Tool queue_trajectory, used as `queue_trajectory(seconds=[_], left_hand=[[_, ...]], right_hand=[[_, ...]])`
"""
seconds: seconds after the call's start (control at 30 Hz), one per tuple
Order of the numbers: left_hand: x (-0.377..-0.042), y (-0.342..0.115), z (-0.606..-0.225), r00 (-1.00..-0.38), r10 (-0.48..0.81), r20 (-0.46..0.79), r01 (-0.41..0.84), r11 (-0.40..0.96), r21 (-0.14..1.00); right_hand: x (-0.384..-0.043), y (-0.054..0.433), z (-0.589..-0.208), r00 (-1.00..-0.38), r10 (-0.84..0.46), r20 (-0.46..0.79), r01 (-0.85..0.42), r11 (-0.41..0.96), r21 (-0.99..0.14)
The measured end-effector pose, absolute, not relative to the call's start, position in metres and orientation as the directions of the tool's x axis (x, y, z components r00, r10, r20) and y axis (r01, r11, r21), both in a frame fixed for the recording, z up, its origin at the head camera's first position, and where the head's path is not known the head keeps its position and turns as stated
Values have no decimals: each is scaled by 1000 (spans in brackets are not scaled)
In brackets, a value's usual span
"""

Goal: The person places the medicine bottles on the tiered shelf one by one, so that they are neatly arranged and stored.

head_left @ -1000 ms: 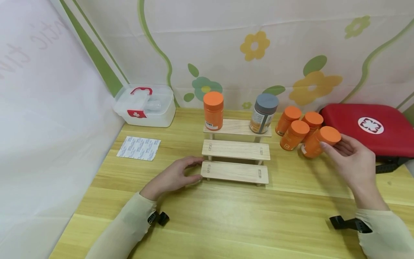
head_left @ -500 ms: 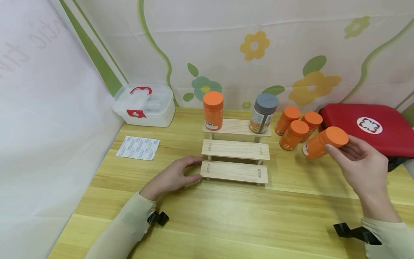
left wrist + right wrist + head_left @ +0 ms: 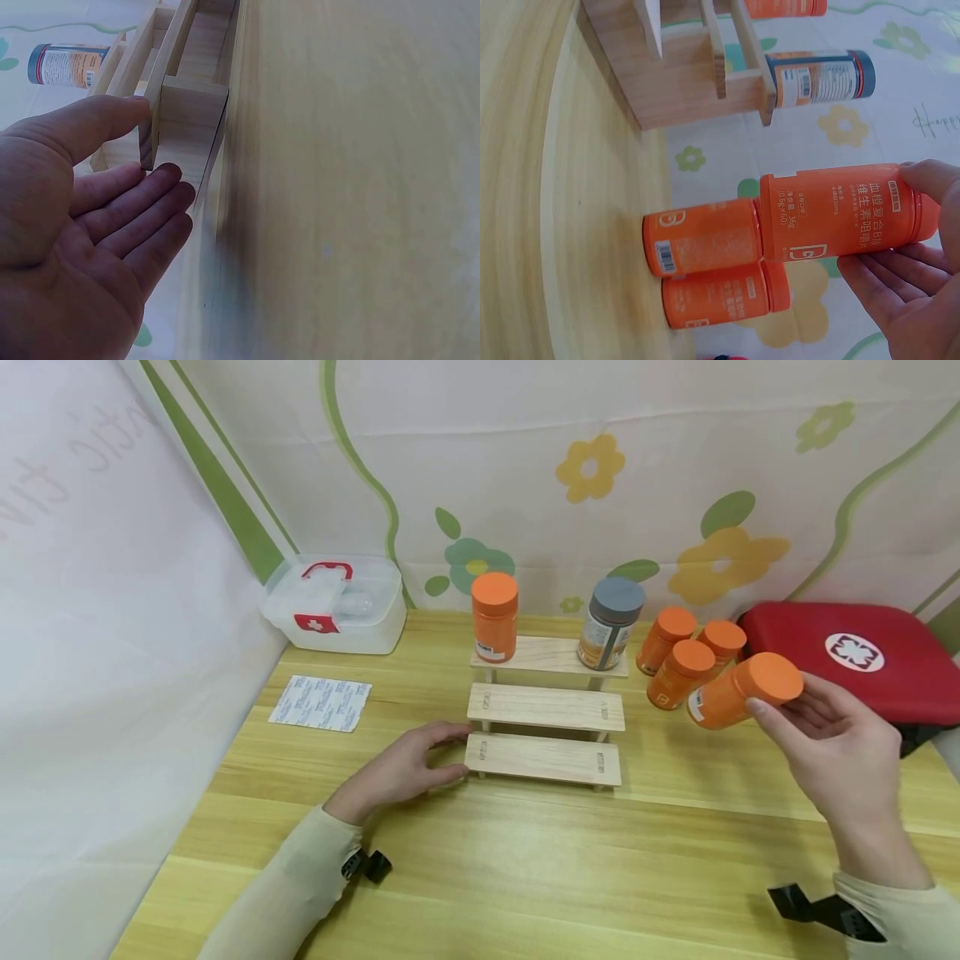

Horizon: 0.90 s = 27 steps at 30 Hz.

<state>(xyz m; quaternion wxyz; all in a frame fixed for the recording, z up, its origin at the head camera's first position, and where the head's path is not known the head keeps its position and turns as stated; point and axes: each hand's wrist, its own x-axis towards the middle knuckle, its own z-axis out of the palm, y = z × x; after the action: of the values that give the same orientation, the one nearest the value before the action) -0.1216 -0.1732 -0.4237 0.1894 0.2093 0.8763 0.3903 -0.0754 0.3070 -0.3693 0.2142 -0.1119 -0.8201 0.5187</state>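
My right hand (image 3: 843, 739) holds an orange bottle (image 3: 742, 692) tilted and raised off the table, thumb on one side and fingers on the other. Its printed label shows in the right wrist view. Several smaller-looking orange bottles (image 3: 678, 675) stand upright just left of it. At the left end of the three-tier wooden stand (image 3: 543, 758), my left hand (image 3: 401, 764) touches the lowest board with thumb and fingertips, the fingers fairly straight in the left wrist view. On the top tier stand another orange bottle (image 3: 495, 618) and a grey-lidded bottle (image 3: 611, 625).
A red first-aid case (image 3: 855, 656) lies at the right behind my right hand. At the back left stands a clear plastic box (image 3: 337, 606) with a red handle. A white printed packet (image 3: 321, 702) lies in front of it. A floral cloth hangs behind the table.
My right hand has lifted the orange bottle off the table and tilted it, moving first right, then slightly back left. My left hand has stayed at the stand.
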Motion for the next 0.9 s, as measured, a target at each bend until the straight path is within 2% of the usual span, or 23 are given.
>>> queue_trajectory(seconds=[0.2,0.43,0.73,0.9], left_hand=[[-121,-173,-423,-841,517,-163,224,606,764],[-121,-173,-423,-841,515,-165,219,603,767],[-121,-173,-424,-841,518,-158,226,601,767],[-121,-173,-425,-841,519,-150,235,602,763]], right_hand=[[-72,298,-364,-887,391,246,-78,399,-914],[-70,285,-359,-892,349,288,-197,272,-942],[-70,267,-353,-894,286,346,-245,334,-910],[-73,259,-351,-893,248,377,-299,300,-906]])
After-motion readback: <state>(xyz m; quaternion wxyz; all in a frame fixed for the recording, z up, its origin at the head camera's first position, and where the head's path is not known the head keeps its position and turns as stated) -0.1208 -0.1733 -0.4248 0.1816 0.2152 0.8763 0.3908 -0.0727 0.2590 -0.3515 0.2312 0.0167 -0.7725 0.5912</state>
